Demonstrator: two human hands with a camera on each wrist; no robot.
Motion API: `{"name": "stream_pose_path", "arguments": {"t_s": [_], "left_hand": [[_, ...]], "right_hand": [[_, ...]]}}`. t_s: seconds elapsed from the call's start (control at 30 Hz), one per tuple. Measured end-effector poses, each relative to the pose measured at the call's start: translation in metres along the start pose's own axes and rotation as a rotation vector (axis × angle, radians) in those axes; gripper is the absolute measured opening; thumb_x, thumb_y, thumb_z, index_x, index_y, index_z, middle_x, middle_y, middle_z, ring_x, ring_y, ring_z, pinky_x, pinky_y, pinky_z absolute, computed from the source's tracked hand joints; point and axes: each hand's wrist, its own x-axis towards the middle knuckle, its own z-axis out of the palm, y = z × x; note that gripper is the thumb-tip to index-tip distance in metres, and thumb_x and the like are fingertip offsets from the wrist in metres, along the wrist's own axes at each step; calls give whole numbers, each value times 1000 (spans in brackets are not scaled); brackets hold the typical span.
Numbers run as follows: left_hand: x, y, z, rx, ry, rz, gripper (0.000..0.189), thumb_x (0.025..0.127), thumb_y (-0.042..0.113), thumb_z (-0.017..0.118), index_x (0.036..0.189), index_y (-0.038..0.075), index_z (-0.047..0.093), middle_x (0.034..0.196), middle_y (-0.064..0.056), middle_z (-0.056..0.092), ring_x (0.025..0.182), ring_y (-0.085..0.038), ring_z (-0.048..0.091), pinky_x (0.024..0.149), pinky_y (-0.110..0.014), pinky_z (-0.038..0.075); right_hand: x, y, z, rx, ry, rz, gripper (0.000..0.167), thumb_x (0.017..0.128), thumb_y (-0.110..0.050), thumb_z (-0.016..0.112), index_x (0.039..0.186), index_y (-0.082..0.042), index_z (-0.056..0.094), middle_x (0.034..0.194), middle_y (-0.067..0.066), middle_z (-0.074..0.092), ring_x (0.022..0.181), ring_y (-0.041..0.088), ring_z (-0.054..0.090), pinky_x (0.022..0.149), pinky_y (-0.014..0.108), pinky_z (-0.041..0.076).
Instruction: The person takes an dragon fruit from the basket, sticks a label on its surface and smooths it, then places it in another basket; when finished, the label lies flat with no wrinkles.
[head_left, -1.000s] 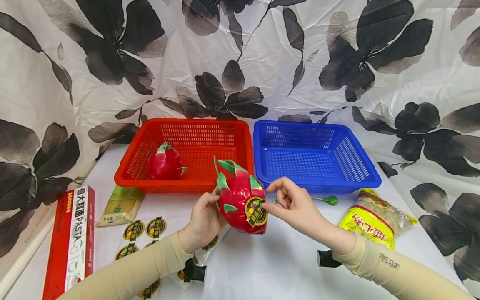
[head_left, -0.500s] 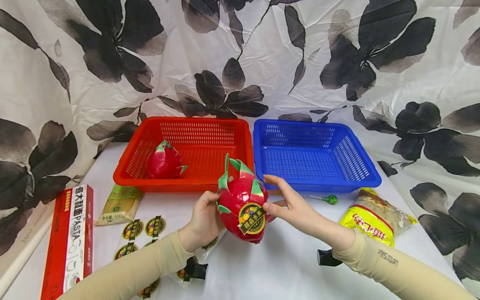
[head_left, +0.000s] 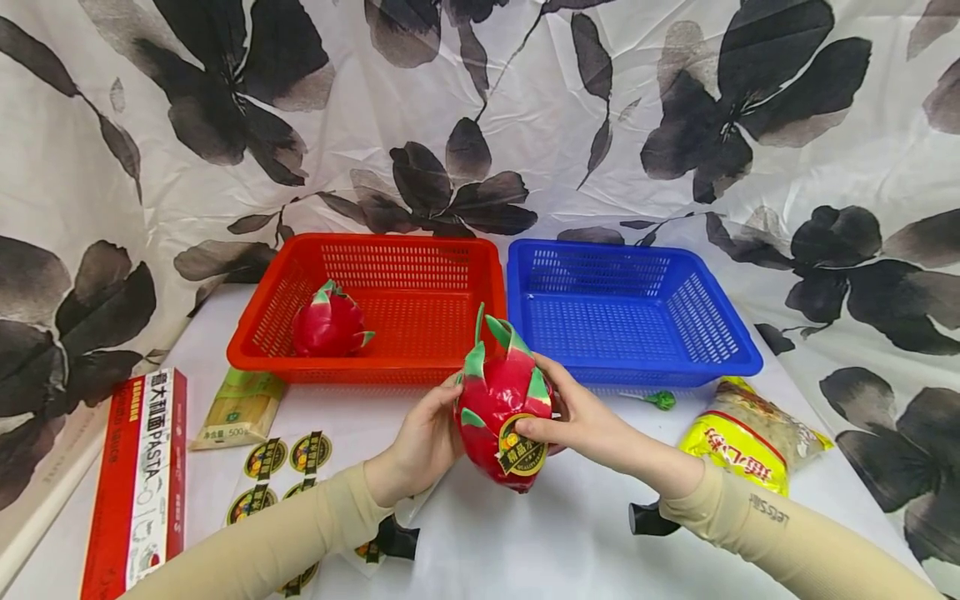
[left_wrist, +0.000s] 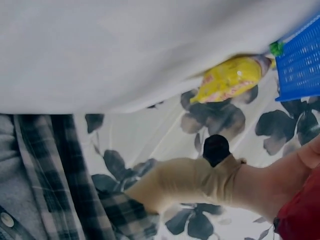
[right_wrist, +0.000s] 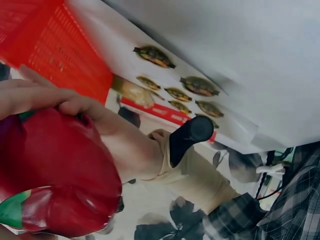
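Note:
A red dragon fruit (head_left: 495, 387) with green-tipped scales is held up above the table between both hands. On its front sits a round black-and-gold sticker (head_left: 522, 454). The left hand (head_left: 423, 437) grips the fruit's left side, thumb at the front. From the right, the right hand (head_left: 581, 421) holds it, its thumb lying on the sticker's upper edge and its other fingers partly hidden behind the fruit. In the right wrist view the dragon fruit (right_wrist: 55, 170) fills the lower left. Another dragon fruit (head_left: 328, 323) lies in the red basket (head_left: 360, 367).
A blue basket (head_left: 637, 371) stands beside the red one. At left are a red pasta box (head_left: 135, 483), a noodle pack (head_left: 240, 410) and a sheet of stickers (head_left: 264, 458). A yellow snack bag (head_left: 742, 442) and a green-headed item (head_left: 662, 400) lie at right.
The dragon fruit has shifted right and turned slightly, with the left hand following. The right hand went from fingertips at the sticker, through opened fingers, to gripping the fruit's right side.

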Motion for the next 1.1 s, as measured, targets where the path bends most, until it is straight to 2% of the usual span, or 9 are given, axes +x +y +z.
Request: {"name": "stream_pose_path", "arguments": {"t_s": [0.1,0.17,0.27,0.37,0.43,0.6,0.73,0.87,1.1], "left_hand": [[3,-1,5,-11,75,-13,33,112,35,28,139,18,36,134,6,51,127,-10,50,102,-23,47],[6,-2,10,-18,103,-17,34,114,37,28,140,15,30,143,-1,44,135,-17,45,105,-26,45],[7,-1,13,-17,84,-2,47,116,41,24,151,11,19,158,-13,32,151,-30,33,120,-39,39],[6,0,13,0,48,18,66,114,50,22,162,9,6,169,-18,20,162,-39,19,133,-55,24],[5,1,12,21,41,31,73,111,58,25,161,7,12,171,-17,18,162,-42,18,133,-60,19],[2,1,10,107,22,41,82,103,72,31,149,5,33,165,-18,30,146,-39,41,123,-47,37],[-1,1,7,145,-59,34,92,104,72,37,167,7,18,169,-21,24,149,-42,39,126,-50,35],[0,1,4,118,-119,19,107,100,68,56,171,9,3,171,-23,20,153,-42,32,130,-57,29],[1,3,9,136,-95,-8,116,94,60,72,170,9,1,165,-21,28,147,-31,39,126,-46,37]], "right_hand": [[1,3,-2,43,24,18,105,94,-50,74,168,-4,15,146,30,55,118,28,68,80,37,65],[2,5,-2,71,40,34,103,95,-51,72,167,-3,17,146,30,55,118,25,66,83,35,64],[2,7,-2,92,72,49,98,96,-50,70,166,-2,20,147,29,54,120,25,65,88,35,64],[1,7,-1,97,100,49,94,97,-47,69,165,-2,21,148,29,53,123,26,64,92,37,64],[1,7,0,97,119,50,91,98,-44,68,164,-3,22,148,29,53,124,28,64,92,39,64],[1,6,1,78,191,80,90,97,-38,68,165,-3,20,150,27,51,131,38,61,97,44,64],[0,5,0,66,208,104,94,97,-39,70,166,-4,17,153,26,48,137,43,57,99,46,63],[0,5,0,53,212,112,95,97,-38,71,167,-4,16,154,25,46,138,44,56,98,47,63],[1,3,3,-2,221,91,100,95,-38,75,166,-2,16,153,27,48,133,45,60,86,45,67]]}}
